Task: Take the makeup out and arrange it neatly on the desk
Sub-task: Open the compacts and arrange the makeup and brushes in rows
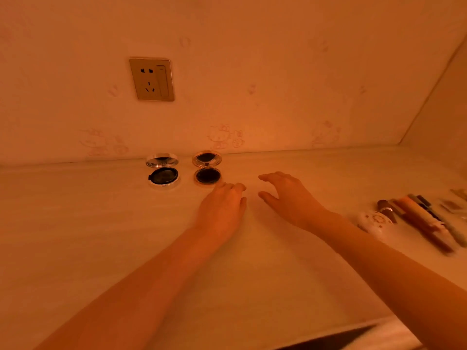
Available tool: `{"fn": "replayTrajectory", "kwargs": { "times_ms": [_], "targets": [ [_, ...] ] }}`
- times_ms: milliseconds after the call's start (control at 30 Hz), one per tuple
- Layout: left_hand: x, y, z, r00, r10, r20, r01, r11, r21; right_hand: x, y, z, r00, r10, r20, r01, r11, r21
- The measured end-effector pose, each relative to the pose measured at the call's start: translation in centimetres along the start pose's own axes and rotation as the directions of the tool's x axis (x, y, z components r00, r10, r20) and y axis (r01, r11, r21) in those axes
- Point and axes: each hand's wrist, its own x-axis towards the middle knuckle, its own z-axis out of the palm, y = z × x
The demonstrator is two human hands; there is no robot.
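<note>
Two round compacts stand open against the wall at the back of the desk: a silver-rimmed one on the left and a smaller gold-rimmed one to its right, both with mirror lids raised. My left hand hovers just in front of the gold compact with loosely curled fingers, holding nothing. My right hand is beside it, fingers spread and relaxed, empty. A bunch of pencils and tubes and a white round case lie at the right.
A wall socket sits above the compacts on the patterned wall. The desk's front edge runs along the bottom right, with a dark gap below it. A side wall closes the right end.
</note>
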Motion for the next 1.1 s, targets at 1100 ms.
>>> {"fn": "replayTrajectory", "kwargs": {
  "times_ms": [1100],
  "targets": [
    [3.3,18.1,6.7,0.868,0.108,0.485,0.074,0.937,-0.341,-12.4,16.4,-5.5,0.979,0.202,-0.041,-0.206,0.968,-0.145]
  ]
}}
